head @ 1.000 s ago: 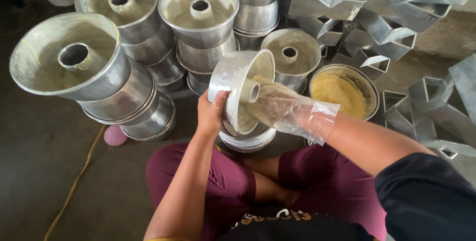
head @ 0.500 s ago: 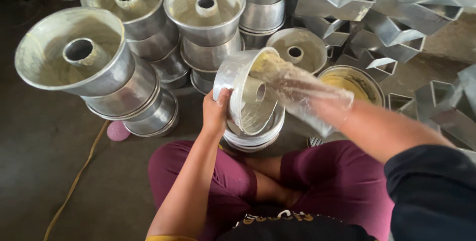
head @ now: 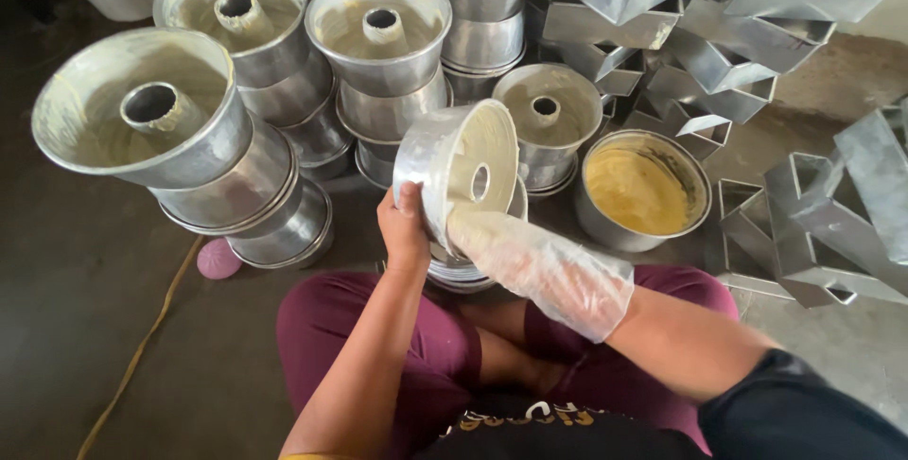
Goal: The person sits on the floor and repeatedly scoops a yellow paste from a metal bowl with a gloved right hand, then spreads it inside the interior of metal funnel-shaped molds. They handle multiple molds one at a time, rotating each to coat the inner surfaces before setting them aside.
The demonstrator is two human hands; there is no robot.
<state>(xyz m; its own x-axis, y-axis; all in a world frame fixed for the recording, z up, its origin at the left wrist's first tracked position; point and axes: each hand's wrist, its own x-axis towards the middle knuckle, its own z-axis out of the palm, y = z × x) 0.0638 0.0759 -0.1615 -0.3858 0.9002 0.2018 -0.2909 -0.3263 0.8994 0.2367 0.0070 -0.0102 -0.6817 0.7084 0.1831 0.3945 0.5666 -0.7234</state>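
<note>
The left hand [head: 405, 231] holds the round silver metal tube pan [head: 461, 174] by its outer wall, grip pinching the rim, tilted on edge above the lap. The right hand [head: 473, 230], inside a clear plastic bag glove, has slid from the upper inside down to the lower rim, so its pale greasy coating now reaches there. A metal bowl of yellow grease [head: 643, 190] sits just beside.

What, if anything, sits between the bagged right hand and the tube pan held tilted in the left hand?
Nothing visible does. The right hand, inside a clear plastic bag, already rests on the rim of the tube pan, which the left hand grips on its outer wall. Only the bag film separates skin from metal.
</note>
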